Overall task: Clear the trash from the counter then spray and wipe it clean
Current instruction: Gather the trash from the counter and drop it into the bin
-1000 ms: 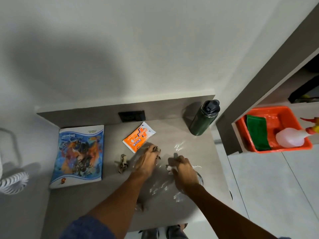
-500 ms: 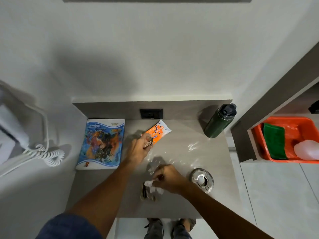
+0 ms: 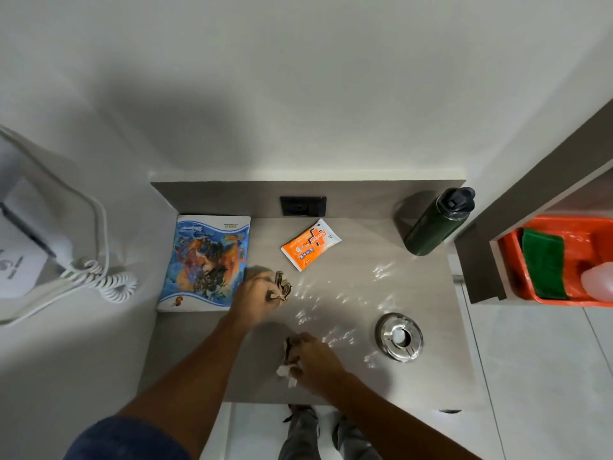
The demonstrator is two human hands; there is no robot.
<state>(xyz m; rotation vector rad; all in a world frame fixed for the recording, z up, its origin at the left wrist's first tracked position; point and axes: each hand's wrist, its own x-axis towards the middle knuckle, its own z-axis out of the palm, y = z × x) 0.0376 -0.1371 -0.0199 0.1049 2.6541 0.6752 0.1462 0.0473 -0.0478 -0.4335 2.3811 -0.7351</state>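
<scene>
My left hand [image 3: 257,295] is closed around crumpled brown scraps of trash [image 3: 282,287] just right of the blue book on the grey counter [image 3: 358,293]. Nearer the front edge, my right hand [image 3: 315,358] grips crumpled white tissue and a dark scrap [image 3: 288,366]. An orange sachet [image 3: 310,244] lies flat toward the back of the counter, apart from both hands. The green cloth [image 3: 544,268] and a pale pink spray bottle [image 3: 598,282] sit in an orange tray [image 3: 564,224] on a shelf at the right.
A blue illustrated book [image 3: 207,262] lies at the counter's left. A dark green bottle [image 3: 438,222] stands at the back right. A shiny metal ashtray [image 3: 399,336] sits at the right front. A white phone with coiled cord [image 3: 109,282] hangs on the left wall. A black socket [image 3: 303,206] is in the backsplash.
My left hand has pulled back from the orange sachet toward the book, still holding brown scraps. My right hand stays near the front edge, and the scrap that lay beside it is now inside its grip.
</scene>
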